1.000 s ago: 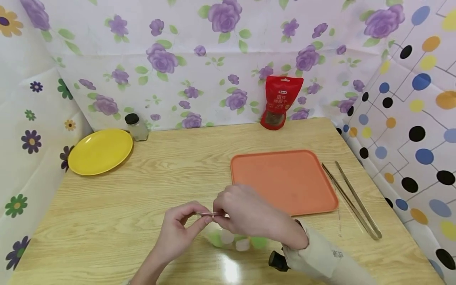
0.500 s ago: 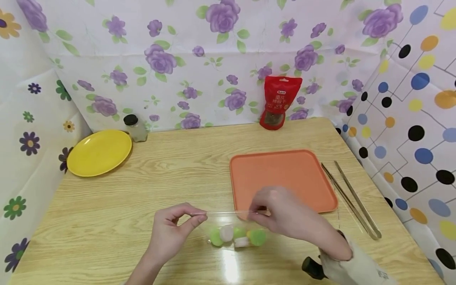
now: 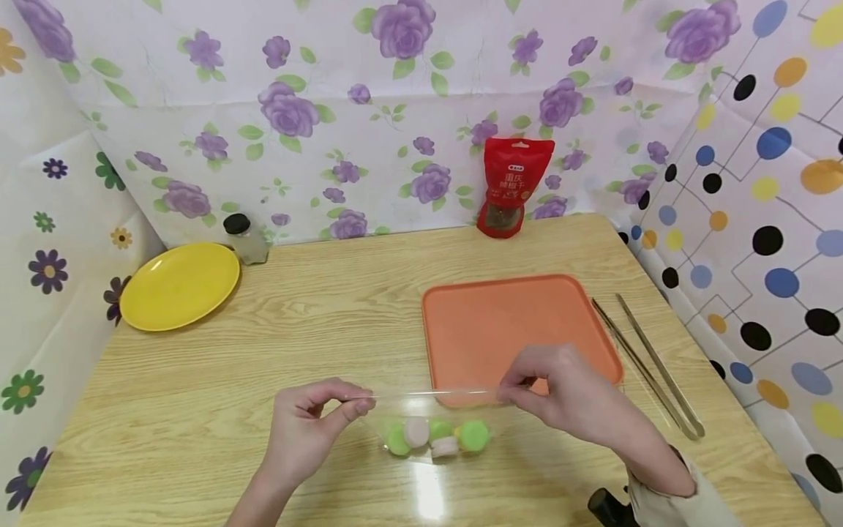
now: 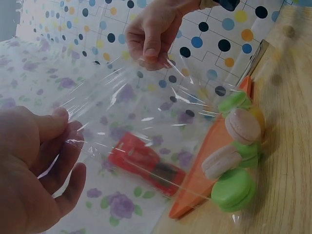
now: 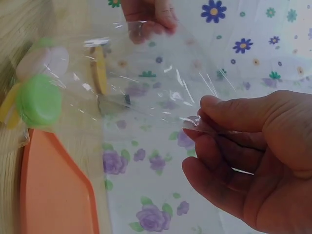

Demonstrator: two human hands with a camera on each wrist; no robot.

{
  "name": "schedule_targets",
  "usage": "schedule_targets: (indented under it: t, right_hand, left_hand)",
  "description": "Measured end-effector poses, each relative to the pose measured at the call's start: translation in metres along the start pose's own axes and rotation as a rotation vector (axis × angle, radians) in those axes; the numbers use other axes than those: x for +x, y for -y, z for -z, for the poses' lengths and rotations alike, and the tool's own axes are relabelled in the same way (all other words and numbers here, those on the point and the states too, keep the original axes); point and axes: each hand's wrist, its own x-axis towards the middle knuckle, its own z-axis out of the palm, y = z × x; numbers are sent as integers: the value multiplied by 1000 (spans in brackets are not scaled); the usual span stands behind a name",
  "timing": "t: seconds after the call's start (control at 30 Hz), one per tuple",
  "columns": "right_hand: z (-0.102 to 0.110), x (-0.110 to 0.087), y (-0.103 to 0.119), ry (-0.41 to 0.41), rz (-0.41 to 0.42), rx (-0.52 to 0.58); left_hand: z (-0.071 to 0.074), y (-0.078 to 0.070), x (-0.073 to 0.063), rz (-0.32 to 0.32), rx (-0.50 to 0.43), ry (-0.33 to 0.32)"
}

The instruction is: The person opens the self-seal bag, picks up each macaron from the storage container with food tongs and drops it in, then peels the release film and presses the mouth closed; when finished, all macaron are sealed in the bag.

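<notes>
A clear plastic bag (image 4: 146,102) is stretched taut between both hands, its top edge a straight line in the head view. My left hand (image 3: 306,428) pinches one top corner between thumb and forefinger. The opposite corner is pinched by my right hand (image 3: 569,395), which overlaps the orange tray's front right part in the head view. Several macarons lie in the bottom of the bag: green ones such as this green macaron (image 3: 473,435), pale pink ones such as this pink macaron (image 4: 242,126), and a yellow one (image 5: 9,105) partly hidden behind the others.
The orange tray (image 3: 507,322) lies just beyond the bag. Metal tongs (image 3: 648,366) rest to its right. At the back stand a red pouch (image 3: 514,183) and a black-capped jar (image 3: 246,240), with a yellow plate (image 3: 181,287) at the left. Patterned cloth surrounds the wooden table (image 3: 316,315).
My right hand has moved right, away from the left, pulling the bag's top edge out wide. My left hand has shifted slightly left. The macarons now show plainly below the hands.
</notes>
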Motion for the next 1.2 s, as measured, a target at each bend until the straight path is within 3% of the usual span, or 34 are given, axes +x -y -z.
schedule_targets:
  t: [0.17, 0.4, 0.57, 0.73, 0.93, 1.2]
  right_hand:
    - [2, -3, -3, -42, 45, 35]
    - [0, -5, -5, -86, 36, 45]
    - [0, -5, -4, -93, 33, 65]
    - [-1, -4, -2, -89, 57, 105]
    - [-3, 1, 0, -98, 103, 137]
    - [-19, 18, -3, -148, 187, 202]
  left_hand:
    - [3, -2, -1, 43, 32, 14]
    - [6, -1, -4, -49, -1, 54]
    - [8, -3, -7, -93, -4, 49]
    - [12, -7, -9, -102, -9, 20]
    - [23, -11, -9, -113, -22, 37]
    - [40, -10, -9, -185, -85, 21]
